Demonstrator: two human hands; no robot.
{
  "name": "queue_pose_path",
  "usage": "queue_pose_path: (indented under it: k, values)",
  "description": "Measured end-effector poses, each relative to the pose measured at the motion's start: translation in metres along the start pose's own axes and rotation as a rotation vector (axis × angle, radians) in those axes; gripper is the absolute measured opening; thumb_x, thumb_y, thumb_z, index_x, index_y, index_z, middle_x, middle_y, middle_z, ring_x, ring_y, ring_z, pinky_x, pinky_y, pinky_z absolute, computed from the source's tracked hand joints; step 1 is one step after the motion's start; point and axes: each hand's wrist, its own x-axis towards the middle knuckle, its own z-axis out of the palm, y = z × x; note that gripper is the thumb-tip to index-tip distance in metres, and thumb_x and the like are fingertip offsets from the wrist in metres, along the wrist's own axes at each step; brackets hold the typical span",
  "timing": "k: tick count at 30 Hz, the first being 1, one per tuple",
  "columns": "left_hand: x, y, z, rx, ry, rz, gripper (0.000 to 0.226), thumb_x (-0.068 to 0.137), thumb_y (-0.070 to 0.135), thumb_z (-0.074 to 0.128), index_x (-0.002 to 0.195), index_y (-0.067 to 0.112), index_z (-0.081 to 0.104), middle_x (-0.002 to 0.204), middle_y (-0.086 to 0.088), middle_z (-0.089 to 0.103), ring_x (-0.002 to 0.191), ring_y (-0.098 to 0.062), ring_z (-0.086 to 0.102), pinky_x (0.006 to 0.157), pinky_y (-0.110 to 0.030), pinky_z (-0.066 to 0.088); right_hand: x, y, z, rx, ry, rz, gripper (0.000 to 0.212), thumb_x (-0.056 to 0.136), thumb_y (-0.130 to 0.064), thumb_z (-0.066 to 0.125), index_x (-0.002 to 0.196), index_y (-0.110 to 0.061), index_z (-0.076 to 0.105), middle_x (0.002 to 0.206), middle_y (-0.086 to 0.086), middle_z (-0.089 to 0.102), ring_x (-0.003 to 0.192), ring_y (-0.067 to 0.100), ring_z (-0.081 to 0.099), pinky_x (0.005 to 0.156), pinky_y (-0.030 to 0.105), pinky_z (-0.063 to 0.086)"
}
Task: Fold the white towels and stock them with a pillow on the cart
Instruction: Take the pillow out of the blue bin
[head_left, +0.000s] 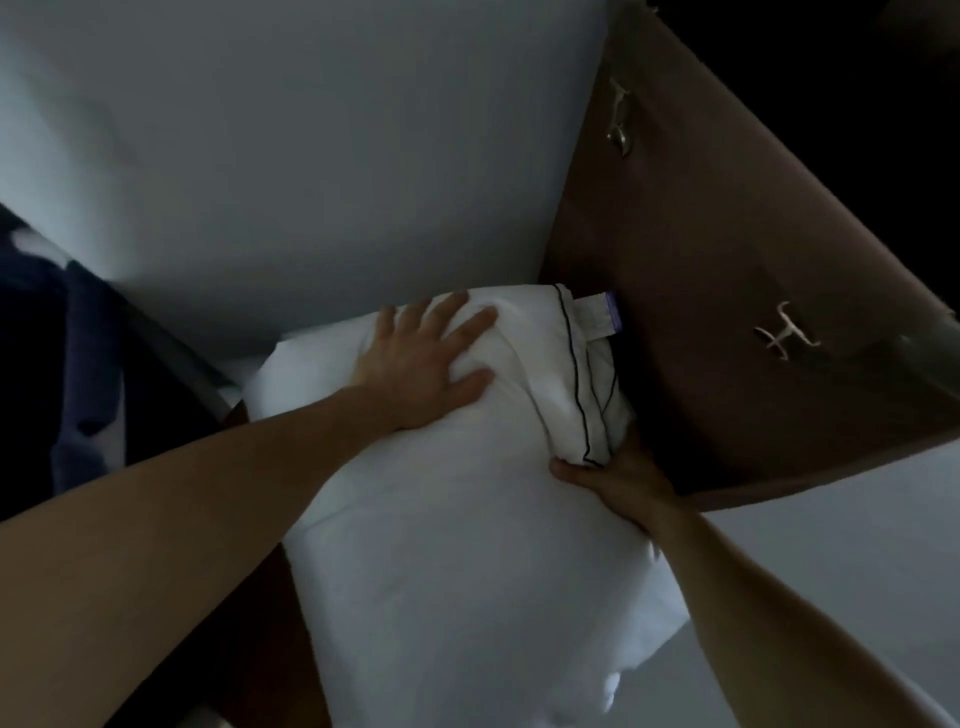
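Right hand (621, 480) is nearest me, cupped under the side of the pillow (441, 571). The thumb hooks over the edge while the fingers are hidden beneath, so I judge it a grip. Up and left of it, my left hand (421, 364) lies flat on top of the pillow with fingers spread straight, pressing and holding nothing.

The pillow runs between the two hands and back toward me. Its open end with the dark piping (576, 374) sits just beyond my right thumb, and a small label (597, 317) pokes out past that. Under my left forearm a strip of brown surface (270, 597) shows below the pillow; I cannot tell whether it is the cart.

Beyond my right hand the pillow end is close against a brown cabinet (727, 312) with metal handles (784, 332). Past my left fingertips there is only a pale surface (311, 156), and well off to the left something dark blue (78, 364).

No towels are in view, so I cannot say whether the folding is done. I judge this to be the pillow step, with the pillow in hand and being pressed into place or about to be lifted.
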Motion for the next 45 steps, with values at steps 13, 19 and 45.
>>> queue_pose_path:
  k: [13,19,45]
  values:
    - [-0.19,-0.004,0.04,-1.546,0.201,-1.487,0.106,0.038,0.092,0.069,0.126,0.034,0.06,0.12,0.006,0.069,0.102,-0.02,0.066,0.078,-0.035,0.054,0.007,-0.024,0.012,0.205,-0.059,-0.152,0.108,0.045,-0.048,0.096,0.139,-0.02,0.052,0.137,0.002,0.06,0.121,0.022,0.059,0.105,0.043,0.048]
    - [-0.216,-0.006,0.002,-1.707,0.248,-1.334,0.102,0.046,0.091,0.069,0.131,0.035,0.061,0.118,-0.001,0.072,0.106,-0.027,0.067,0.088,-0.045,0.054,-0.043,-0.054,0.024,0.259,-0.056,-0.291,0.08,0.065,-0.016,0.089,0.133,-0.008,0.046,0.129,0.01,0.06,0.116,0.029,0.06,0.101,0.05,0.05]
    - [-0.181,0.026,0.01,0.079,0.018,-0.431,0.076,0.093,0.068,0.002,0.156,0.027,-0.013,0.162,-0.004,-0.028,0.147,-0.029,-0.031,0.111,-0.069,-0.012,-0.106,-0.075,0.076,-0.798,0.055,-0.726,0.082,0.079,-0.086,-0.004,0.143,-0.048,-0.036,0.154,-0.008,-0.045,0.144,0.028,-0.038,0.114,0.071,-0.002]
